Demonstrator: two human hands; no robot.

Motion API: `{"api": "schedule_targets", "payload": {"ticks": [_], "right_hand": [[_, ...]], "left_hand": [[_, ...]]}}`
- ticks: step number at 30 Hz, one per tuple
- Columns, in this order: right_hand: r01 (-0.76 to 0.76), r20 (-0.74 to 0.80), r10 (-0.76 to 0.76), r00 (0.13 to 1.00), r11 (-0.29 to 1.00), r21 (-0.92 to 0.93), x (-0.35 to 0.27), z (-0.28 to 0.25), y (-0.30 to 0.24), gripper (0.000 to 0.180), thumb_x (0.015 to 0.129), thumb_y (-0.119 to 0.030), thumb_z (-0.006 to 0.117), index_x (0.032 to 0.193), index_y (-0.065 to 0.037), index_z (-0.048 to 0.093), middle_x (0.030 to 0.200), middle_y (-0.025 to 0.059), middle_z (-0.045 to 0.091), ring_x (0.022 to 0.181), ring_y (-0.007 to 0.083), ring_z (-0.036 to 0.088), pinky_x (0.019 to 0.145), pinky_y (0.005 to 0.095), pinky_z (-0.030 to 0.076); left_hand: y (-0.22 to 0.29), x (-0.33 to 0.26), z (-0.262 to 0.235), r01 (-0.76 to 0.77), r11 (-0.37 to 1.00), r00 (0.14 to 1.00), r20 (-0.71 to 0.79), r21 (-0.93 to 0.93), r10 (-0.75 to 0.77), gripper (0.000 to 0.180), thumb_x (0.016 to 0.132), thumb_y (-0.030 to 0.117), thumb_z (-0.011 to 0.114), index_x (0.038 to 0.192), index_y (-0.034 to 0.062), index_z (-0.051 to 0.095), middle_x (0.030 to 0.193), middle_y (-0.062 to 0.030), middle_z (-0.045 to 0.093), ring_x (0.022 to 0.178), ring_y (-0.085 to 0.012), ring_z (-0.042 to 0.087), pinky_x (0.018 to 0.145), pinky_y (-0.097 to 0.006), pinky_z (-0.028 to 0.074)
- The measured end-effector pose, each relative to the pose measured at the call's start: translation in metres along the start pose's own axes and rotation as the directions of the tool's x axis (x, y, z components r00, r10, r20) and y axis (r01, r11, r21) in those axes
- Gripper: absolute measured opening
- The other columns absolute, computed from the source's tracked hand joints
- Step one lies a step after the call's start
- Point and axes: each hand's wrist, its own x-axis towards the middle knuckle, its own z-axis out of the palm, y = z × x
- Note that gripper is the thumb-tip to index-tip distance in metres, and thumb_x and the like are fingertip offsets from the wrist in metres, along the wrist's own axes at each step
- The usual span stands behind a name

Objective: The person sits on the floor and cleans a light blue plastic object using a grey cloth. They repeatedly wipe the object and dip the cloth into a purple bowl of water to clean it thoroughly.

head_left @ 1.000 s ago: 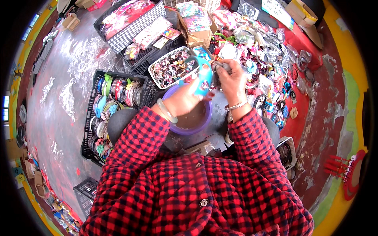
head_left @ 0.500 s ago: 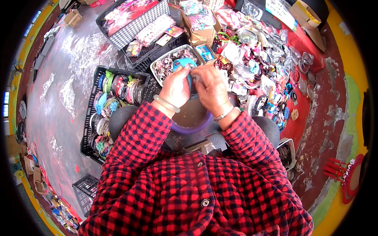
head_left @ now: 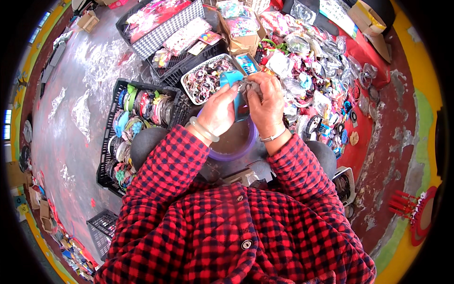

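Note:
Between my hands is a wide, glossy blue band, curved like a headband. My left hand grips it from the left, with a pale bangle at the wrist. The fingers of my right hand are closed round a crumpled grey cloth, which they press against the band's upper part. Fingers and cloth hide part of the band. Directly below my hands is a purple basin holding murky, brownish liquid.
Left of my knees, a black crate holds rows of headbands. A white basket of small hair accessories stands beyond the basin, beside a small box of blue packets. A heap of bagged accessories spreads over red cloth at right.
Both hands have shifted slightly right with the blue band, uncovering more of the white basket and basin. The band has turned, and the grey cloth shows more plainly in my right hand.

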Motion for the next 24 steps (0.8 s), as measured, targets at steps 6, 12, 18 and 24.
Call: {"api": "schedule_targets", "payload": {"ticks": [6,12,18,24], "right_hand": [[0.008,0.24,-0.031,0.97,0.995,0.098,-0.026,0.012,-0.006,0.024,0.07,0.006,0.059,0.092,-0.004,0.059,0.088,0.0111,0.058,0.085,0.0279,0.056,0.077,0.0355,0.046],[-0.784,0.548,0.562,0.62,0.417,0.459,-0.024,0.005,0.008,0.008,0.085,-0.008,0.055,0.085,-0.002,0.061,0.072,0.0012,0.06,0.059,0.0074,0.055,0.055,0.021,0.045],[-0.583,0.437,0.408,0.801,0.696,0.419,-0.018,0.006,0.018,0.015,0.082,-0.01,0.062,0.094,-0.001,0.062,0.085,0.0022,0.06,0.072,0.0109,0.06,0.066,0.0231,0.048],[-0.813,0.709,0.445,0.547,0.484,0.324,-0.025,0.005,0.016,0.014,0.083,-0.009,0.062,0.094,0.0,0.063,0.077,0.0004,0.062,0.07,0.0079,0.056,0.064,0.0231,0.046]], "left_hand": [[0.028,0.008,0.0,-0.138,0.99,0.989,-0.059,-0.041,0.136,0.034,0.096,0.023,0.039,0.117,-0.0033,0.04,0.127,-0.0242,0.044,0.113,-0.0334,0.049,0.092,-0.037,0.041],[0.066,0.01,-0.019,-0.262,0.909,0.959,0.016,-0.326,0.282,0.038,0.095,0.018,0.035,0.123,-0.0075,0.041,0.123,-0.022,0.049,0.114,-0.0299,0.05,0.102,-0.045,0.036],[0.065,0.012,-0.029,-0.186,0.881,0.982,-0.056,-0.435,0.179,0.041,0.096,0.018,0.032,0.121,-0.0145,0.037,0.122,-0.0245,0.048,0.111,-0.0309,0.051,0.101,-0.044,0.038],[0.059,0.008,-0.008,-0.101,0.949,0.991,-0.118,-0.299,0.068,0.057,0.094,0.041,0.037,0.119,-0.0103,0.041,0.123,-0.0241,0.048,0.113,-0.0319,0.049,0.099,-0.045,0.039]]}}
